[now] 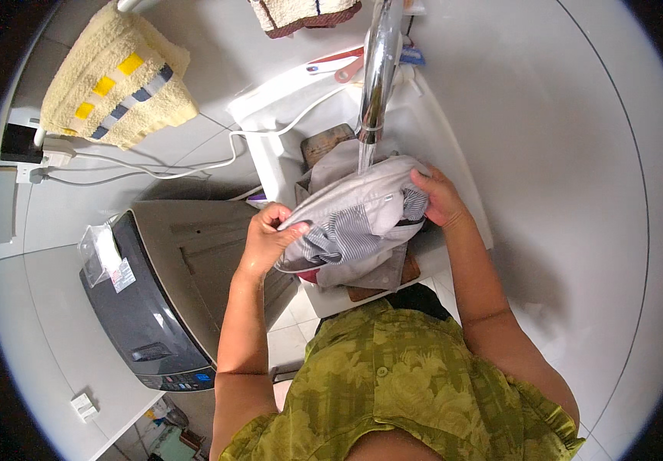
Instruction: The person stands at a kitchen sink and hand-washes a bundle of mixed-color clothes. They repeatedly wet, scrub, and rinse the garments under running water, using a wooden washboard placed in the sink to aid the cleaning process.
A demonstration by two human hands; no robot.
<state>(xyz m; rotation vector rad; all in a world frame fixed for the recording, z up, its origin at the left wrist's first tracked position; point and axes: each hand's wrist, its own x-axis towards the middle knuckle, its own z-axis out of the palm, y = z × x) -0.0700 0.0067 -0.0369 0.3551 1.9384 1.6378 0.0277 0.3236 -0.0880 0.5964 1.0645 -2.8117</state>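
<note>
A light grey garment (360,201) with striped lining or pockets is stretched between my two hands. My left hand (273,233) pinches its edge at the left, thumb on top. At the right, my right hand (439,196) grips the opposite edge. Water runs from the chrome faucet (373,104) onto the fabric's far side. Under it, more of the grey cloth (374,274) hangs over a wooden board (412,269) at the front of the white laundry sink (452,132). The cloth hides most of the board and the basin floor.
Left of the sink stands a top-loading washing machine (147,299) with a dark lid. A white cable (193,169) runs from the wall socket across the sink's left rim. A yellow towel (118,80) hangs at upper left. Brushes (337,63) lie on the back ledge.
</note>
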